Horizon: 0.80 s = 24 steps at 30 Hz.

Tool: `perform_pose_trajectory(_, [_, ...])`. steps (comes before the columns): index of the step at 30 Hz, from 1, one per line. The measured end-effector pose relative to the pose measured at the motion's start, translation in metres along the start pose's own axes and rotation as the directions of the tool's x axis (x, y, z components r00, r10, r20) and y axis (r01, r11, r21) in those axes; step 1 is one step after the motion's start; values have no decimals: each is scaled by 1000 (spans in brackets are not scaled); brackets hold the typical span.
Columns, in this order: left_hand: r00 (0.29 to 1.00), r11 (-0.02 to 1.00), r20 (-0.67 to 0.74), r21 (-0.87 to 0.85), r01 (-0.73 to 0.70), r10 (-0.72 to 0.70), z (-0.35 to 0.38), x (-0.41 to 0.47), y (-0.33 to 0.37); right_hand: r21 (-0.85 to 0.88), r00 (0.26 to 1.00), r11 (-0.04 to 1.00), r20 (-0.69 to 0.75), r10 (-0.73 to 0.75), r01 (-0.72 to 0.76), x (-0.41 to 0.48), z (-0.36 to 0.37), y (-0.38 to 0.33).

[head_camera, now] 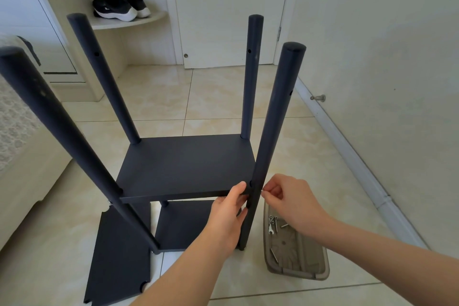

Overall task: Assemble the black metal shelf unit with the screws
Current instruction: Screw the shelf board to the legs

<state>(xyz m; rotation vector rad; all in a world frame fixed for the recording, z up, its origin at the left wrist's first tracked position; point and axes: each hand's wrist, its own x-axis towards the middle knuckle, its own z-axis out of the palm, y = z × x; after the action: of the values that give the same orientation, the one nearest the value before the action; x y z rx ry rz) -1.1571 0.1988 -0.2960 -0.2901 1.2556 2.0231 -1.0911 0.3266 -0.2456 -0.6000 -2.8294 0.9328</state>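
Note:
A black metal shelf unit stands on the tiled floor with several upright round posts. Its middle shelf panel [185, 166] sits between the posts above a lower panel [183, 225]. My left hand [229, 211] grips the front right corner of the middle panel where it meets the near right post [275, 126]. My right hand [289, 200] pinches a small screw [262, 191] against the right side of that post at shelf height. A loose black panel [119, 259] lies flat on the floor at the front left.
A beige tray [295, 272] on the floor to the right holds several screws and a small wrench [271, 230]. A white wall and baseboard run along the right. A bed edge [22, 156] is at the left. Black shoes [119, 5] sit on a corner shelf behind.

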Motion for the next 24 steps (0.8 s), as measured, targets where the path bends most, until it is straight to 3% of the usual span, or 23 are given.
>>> perform_pose_trajectory(24, [1000, 1000, 0, 8, -10, 10, -1, 4, -1, 119, 994, 993, 105, 16, -28, 4, -9, 2])
